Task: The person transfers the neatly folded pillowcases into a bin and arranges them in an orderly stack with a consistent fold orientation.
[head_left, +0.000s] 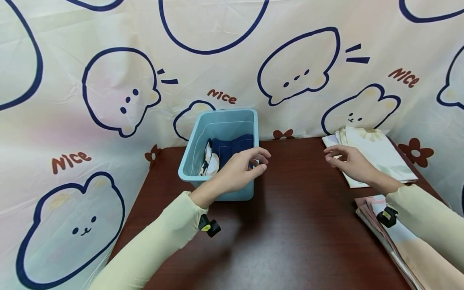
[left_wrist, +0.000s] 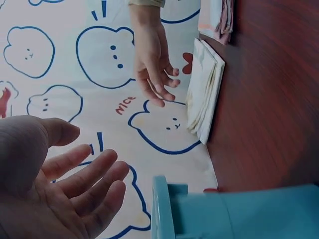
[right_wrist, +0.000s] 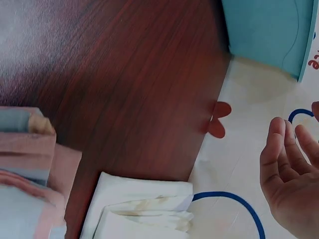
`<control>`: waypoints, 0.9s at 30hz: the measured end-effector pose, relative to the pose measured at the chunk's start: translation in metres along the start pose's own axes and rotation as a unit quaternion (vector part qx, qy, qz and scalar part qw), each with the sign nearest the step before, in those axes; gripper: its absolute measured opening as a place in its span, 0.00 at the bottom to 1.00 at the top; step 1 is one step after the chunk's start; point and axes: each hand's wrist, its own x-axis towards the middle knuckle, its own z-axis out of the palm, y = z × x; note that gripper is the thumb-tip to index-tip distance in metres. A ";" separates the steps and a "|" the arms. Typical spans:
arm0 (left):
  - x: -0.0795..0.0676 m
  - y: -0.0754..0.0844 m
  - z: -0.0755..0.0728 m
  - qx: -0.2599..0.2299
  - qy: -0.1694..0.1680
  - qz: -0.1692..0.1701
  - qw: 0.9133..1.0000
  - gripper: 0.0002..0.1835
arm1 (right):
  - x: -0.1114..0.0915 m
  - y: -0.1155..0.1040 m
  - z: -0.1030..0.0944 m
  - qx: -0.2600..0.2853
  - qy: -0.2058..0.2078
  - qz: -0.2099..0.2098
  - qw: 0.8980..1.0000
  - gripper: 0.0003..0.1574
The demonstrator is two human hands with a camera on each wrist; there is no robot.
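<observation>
Over the right rim of a light blue bin (head_left: 221, 117) hangs my left hand (head_left: 239, 169), its fingers loosely bent and holding nothing. Inside the bin lie a dark navy folded cloth (head_left: 226, 149) and a black-and-white patterned cloth (head_left: 212, 163), partly hidden by the hand and wrist. My right hand (head_left: 349, 161) hovers by the left edge of a folded white cloth (head_left: 380, 155), with nothing in its relaxed fingers. Below that wrist, a folded pink and pale blue cloth (head_left: 377, 205) lies partly under the forearm.
The bin stands at the back left of a dark red-brown table (head_left: 290, 241). A printed curtain (head_left: 217, 72) with bear drawings hangs behind and along the sides. Both folded cloths lie along the table's right side.
</observation>
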 end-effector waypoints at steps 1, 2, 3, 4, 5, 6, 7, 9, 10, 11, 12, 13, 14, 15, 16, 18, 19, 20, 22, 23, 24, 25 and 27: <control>0.001 0.001 0.002 -0.003 -0.003 0.001 1.000 0.14 | 0.000 0.001 -0.001 -0.002 -0.001 0.005 1.000 0.21; 0.003 0.002 0.004 -0.004 -0.006 0.003 1.000 0.14 | 0.000 0.002 -0.003 -0.005 0.000 0.010 1.000 0.21; 0.004 0.003 0.005 -0.006 -0.010 0.006 1.000 0.14 | 0.001 0.003 -0.004 -0.008 0.001 0.012 1.000 0.21; 0.006 0.004 0.008 -0.007 -0.014 0.008 1.000 0.14 | 0.001 0.004 -0.005 -0.009 0.003 0.013 1.000 0.21; 0.007 0.005 0.010 -0.007 -0.017 0.011 1.000 0.14 | 0.002 0.005 -0.006 -0.011 0.004 0.014 1.000 0.21; 0.008 0.006 0.012 -0.008 -0.021 0.014 1.000 0.15 | 0.002 0.006 -0.007 -0.011 0.007 0.014 1.000 0.21; 0.010 0.007 0.014 -0.007 -0.023 0.017 1.000 0.15 | 0.003 0.007 -0.007 -0.011 0.008 0.014 1.000 0.21; 0.012 0.008 0.018 -0.005 -0.028 0.022 0.999 0.15 | 0.004 0.009 -0.008 -0.011 0.010 0.014 1.000 0.20; 0.013 0.008 0.020 -0.003 -0.030 0.024 0.999 0.15 | 0.004 0.010 -0.008 -0.010 0.010 0.017 1.000 0.20; 0.014 0.009 0.022 0.000 -0.032 0.024 0.999 0.15 | 0.005 0.011 -0.008 -0.011 0.008 0.019 1.000 0.21; 0.015 0.008 0.024 0.002 -0.032 0.023 0.999 0.15 | 0.005 0.012 -0.008 -0.011 0.008 0.021 1.000 0.20; 0.017 0.008 0.026 0.006 -0.032 0.021 0.999 0.15 | 0.006 0.013 -0.008 -0.011 0.007 0.023 1.000 0.20; 0.018 0.008 0.028 0.009 -0.032 0.019 0.999 0.14 | 0.006 0.014 -0.008 -0.012 0.007 0.024 1.000 0.20; 0.019 0.007 0.030 0.012 -0.033 0.017 0.999 0.14 | 0.006 0.015 -0.008 -0.014 0.007 0.026 1.000 0.20; 0.020 0.007 0.032 0.015 -0.033 0.014 0.999 0.14 | 0.007 0.016 -0.008 -0.016 0.008 0.025 1.000 0.20; 0.022 0.006 0.034 0.020 -0.035 0.008 0.999 0.14 | 0.008 0.018 -0.008 -0.020 0.010 0.023 0.999 0.20; 0.023 0.005 0.035 0.023 -0.038 0.005 0.999 0.14 | 0.009 0.018 -0.008 -0.021 0.010 0.022 0.999 0.20; 0.023 0.005 0.037 0.025 -0.041 0.002 0.999 0.14 | 0.009 0.018 -0.008 -0.024 0.009 0.022 0.999 0.20; 0.023 0.005 0.039 0.033 -0.045 -0.002 0.998 0.14 | 0.010 0.019 -0.009 -0.029 0.008 0.021 0.999 0.20; 0.023 0.005 0.040 0.036 -0.048 -0.002 0.998 0.14 | 0.010 0.019 -0.009 -0.031 0.007 0.022 0.999 0.20; 0.022 0.005 0.041 0.039 -0.050 -0.002 0.998 0.14 | 0.010 0.019 -0.009 -0.034 0.006 0.021 0.999 0.20; 0.022 0.006 0.043 0.045 -0.053 0.001 0.998 0.15 | 0.010 0.020 -0.010 -0.036 0.005 0.022 0.999 0.20; 0.021 0.007 0.046 0.052 -0.059 0.009 0.997 0.15 | 0.010 0.020 -0.011 -0.040 0.007 0.024 0.999 0.20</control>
